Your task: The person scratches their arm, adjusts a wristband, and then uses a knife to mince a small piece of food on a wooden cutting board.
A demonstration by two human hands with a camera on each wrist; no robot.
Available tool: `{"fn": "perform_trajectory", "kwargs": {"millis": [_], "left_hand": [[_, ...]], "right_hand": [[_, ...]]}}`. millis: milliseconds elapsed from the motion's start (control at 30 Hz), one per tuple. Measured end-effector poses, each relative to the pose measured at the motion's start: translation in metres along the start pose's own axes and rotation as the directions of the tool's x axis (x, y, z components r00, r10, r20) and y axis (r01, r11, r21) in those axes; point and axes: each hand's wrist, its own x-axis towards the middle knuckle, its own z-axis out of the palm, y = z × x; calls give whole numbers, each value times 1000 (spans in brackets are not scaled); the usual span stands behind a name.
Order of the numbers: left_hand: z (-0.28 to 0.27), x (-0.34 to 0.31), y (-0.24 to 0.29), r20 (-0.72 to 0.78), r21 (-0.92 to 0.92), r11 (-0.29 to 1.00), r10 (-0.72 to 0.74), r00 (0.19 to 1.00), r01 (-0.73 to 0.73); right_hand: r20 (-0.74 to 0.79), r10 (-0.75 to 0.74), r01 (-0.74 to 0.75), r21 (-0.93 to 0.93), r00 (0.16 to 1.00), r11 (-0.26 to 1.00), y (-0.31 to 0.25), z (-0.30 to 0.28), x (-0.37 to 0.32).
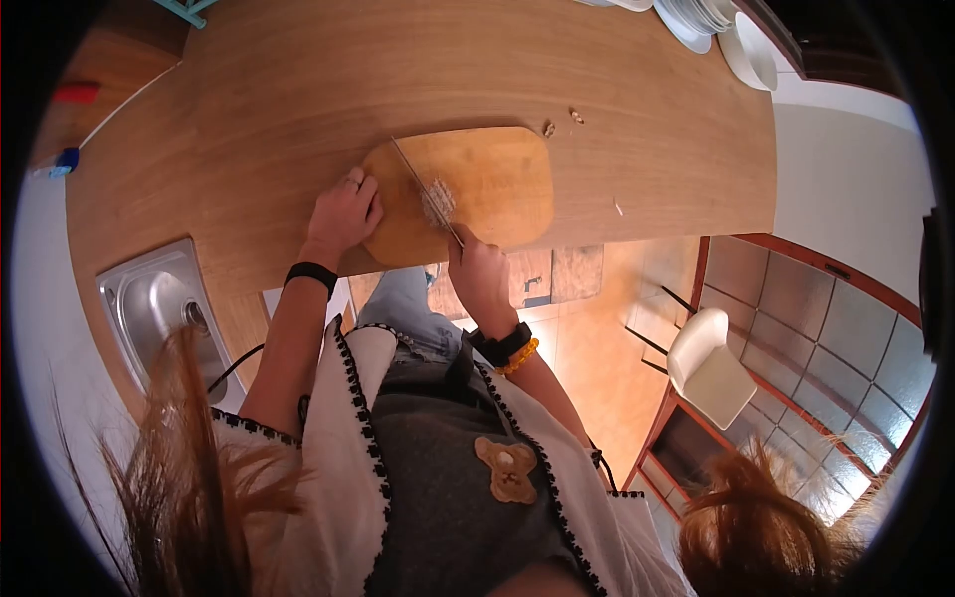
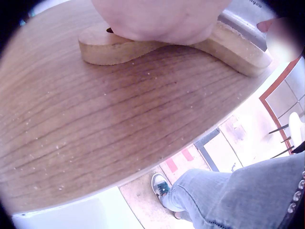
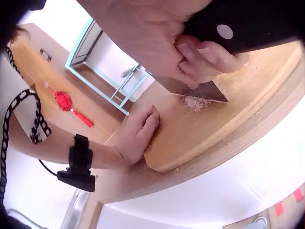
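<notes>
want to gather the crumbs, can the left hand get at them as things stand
Probably yes: the left hand, on one end of the board, has only a bare stretch before the crumbs. The knife is right at them, though, so care seems needed.

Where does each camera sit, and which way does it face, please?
Head: on the head, facing forward and down at the cutting board; the left hand, right hand and hair show.
Left wrist: on that wrist, facing the left hand at the board's edge; a leg and shoe show below.
Right wrist: on that wrist, facing the right hand gripping the knife; the left hand shows beyond.
Shared: head and right wrist views both show the board, knife and both hands.
</notes>
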Motion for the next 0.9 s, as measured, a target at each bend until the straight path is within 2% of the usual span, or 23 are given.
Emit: {"fn": "perform_trajectory", "kwargs": {"millis": [367,500,600,900], "left_hand": [[1,-2,-2,-28,5,1000,29,999,-29],[3,-1,-2,26,18,1000,-7,1000,7],[3,-4,-3,21,26,1000,-12,1000,11],[-1,-1,-1,20,15,1000,6,1000,-7]], "right_hand": [[26,-28,29,-29,999,999,-3,0,0],[47,-18,21,-65,999,998,-3,2,-1],[48,-28,28,5,998,1000,-6,-2,-5],[87,-19,20,-10,996,1000,-7,5,-4]]}}
